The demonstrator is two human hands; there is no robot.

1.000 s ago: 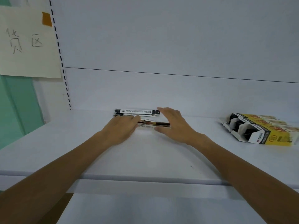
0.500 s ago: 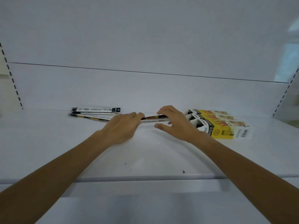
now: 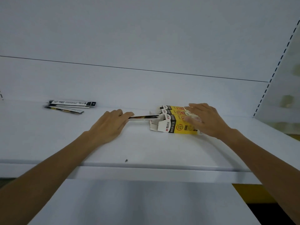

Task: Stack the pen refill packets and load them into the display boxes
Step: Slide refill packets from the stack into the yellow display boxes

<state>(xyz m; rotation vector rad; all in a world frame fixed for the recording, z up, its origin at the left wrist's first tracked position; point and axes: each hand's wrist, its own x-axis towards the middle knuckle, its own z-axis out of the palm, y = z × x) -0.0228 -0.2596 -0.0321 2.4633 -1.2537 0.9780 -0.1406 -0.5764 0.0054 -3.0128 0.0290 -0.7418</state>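
Loading step in hand: left hand [image 3: 110, 125] pinches a thin stack of refill packets [image 3: 143, 117] at their left end, fingers closed on them, with the stack's right end at the open mouth of the display boxes [image 3: 177, 122]. Whether the tip is already inside the near box or just at the flap, cannot tell. Right hand [image 3: 204, 119] lies spread over the right end and top of the boxes, fingers open and pressed down, bracing, not gripping anything; it is motion-blurred.

Boxes lie on their sides on the white shelf [image 3: 146, 148], yellow and black, open ends facing left, cardboard flaps sticking out around the mouths.

Next move, as a judgement: push the stack rightward, level and in line with the box channel, while the right hand holds the boxes from sliding away. The stack is thin and floppy, so it probably buckles if pushed from the far end only.

In the way: the loose flaps at the mouth could catch the packet tips. Light boxes may skid on the smooth shelf.

Left over: more loose packets [image 3: 69, 106] in a fanned pile, far left of the shelf, well apart from the boxes, not yet squared up. A small dark speck [image 3: 126, 160] lies near the shelf front edge, harmless.
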